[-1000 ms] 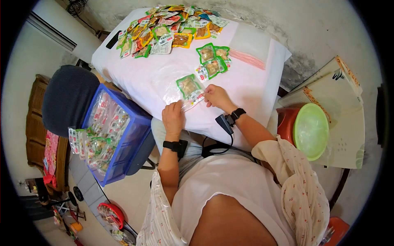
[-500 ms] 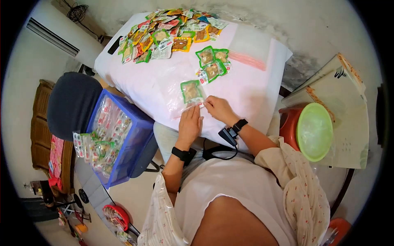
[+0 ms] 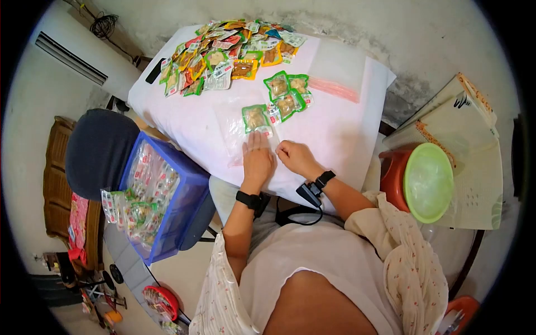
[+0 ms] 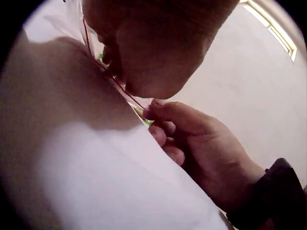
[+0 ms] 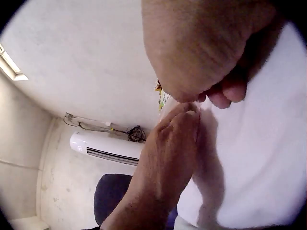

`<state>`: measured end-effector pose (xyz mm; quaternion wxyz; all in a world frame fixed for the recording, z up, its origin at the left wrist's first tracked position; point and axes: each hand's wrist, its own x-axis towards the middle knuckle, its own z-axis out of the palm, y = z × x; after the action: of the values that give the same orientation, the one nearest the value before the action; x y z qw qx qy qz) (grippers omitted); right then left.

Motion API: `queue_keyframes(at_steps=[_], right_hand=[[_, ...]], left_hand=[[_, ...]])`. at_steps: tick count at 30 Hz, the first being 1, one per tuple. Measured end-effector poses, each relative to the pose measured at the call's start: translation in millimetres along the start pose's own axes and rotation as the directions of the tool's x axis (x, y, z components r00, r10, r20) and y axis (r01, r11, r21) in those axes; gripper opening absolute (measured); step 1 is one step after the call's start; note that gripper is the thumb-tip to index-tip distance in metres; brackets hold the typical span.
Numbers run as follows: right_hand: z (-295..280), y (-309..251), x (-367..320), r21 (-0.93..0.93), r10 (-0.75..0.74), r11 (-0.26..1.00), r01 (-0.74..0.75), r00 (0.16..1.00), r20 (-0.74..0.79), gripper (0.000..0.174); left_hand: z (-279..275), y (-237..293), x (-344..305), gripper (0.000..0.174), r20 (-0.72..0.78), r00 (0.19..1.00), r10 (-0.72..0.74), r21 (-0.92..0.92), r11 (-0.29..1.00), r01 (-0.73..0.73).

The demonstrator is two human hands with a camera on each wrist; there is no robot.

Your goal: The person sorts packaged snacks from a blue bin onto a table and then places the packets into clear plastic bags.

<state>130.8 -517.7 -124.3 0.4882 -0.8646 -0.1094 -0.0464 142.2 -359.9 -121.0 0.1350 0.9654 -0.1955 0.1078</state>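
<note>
A clear zip bag lies on the white-covered table with a green-edged food packet in it. My left hand reaches over the bag's mouth, its straight fingers touching the packet's lower end. Beside it, my right hand has curled fingers and pinches the bag's edge between thumb and fingertips. In the left wrist view the bag's red zip line runs past the left hand to the right hand's thumb. Several similar green-edged packets lie together just beyond the bag.
A heap of mixed food packets covers the table's far left, near a black phone. Flat clear bags are stacked at the far right. A blue crate of filled bags stands left; a green basin stands right.
My left hand has moved from the bag's near-left edge to the packet, fingers now stretched forward. The packet sits straighter and farther inside the bag. My right hand has stayed at the bag's edge.
</note>
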Motion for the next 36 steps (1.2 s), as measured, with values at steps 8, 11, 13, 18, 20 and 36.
queue_keyframes(at_steps=[8, 11, 13, 18, 20, 36], right_hand=[[-2, 2, -1, 0.060, 0.050, 0.997, -0.052, 0.998, 0.036, 0.017], [0, 7, -2, 0.029, -0.022, 0.999, 0.022, 1.000, 0.004, 0.015], [1, 8, -1, 0.080, -0.009, 0.997, 0.007, 1.000, 0.015, 0.015], [-3, 2, -2, 0.108, 0.064, 0.992, -0.069, 0.997, 0.049, 0.016], [-5, -2, -2, 0.137, 0.118, 0.982, -0.126, 0.991, 0.068, 0.017], [-34, 33, 28, 0.160, 0.236, 0.969, -0.188, 0.894, -0.381, 0.028]], left_hand=[[1, -2, 25, 0.059, 0.035, 0.998, -0.045, 0.039, 0.998, 0.044], [11, -7, 32, 0.056, 0.028, 0.997, -0.073, 0.059, 0.996, 0.071], [16, -9, 37, 0.054, -0.002, 0.997, -0.081, 0.063, 0.995, 0.081], [19, -11, 49, 0.052, 0.000, 0.995, -0.102, 0.164, 0.981, 0.100], [13, -8, 54, 0.051, 0.032, 0.992, -0.124, 0.171, 0.978, 0.117], [10, -14, 7, 0.053, -0.096, 0.995, 0.014, 0.050, 0.999, -0.009]])
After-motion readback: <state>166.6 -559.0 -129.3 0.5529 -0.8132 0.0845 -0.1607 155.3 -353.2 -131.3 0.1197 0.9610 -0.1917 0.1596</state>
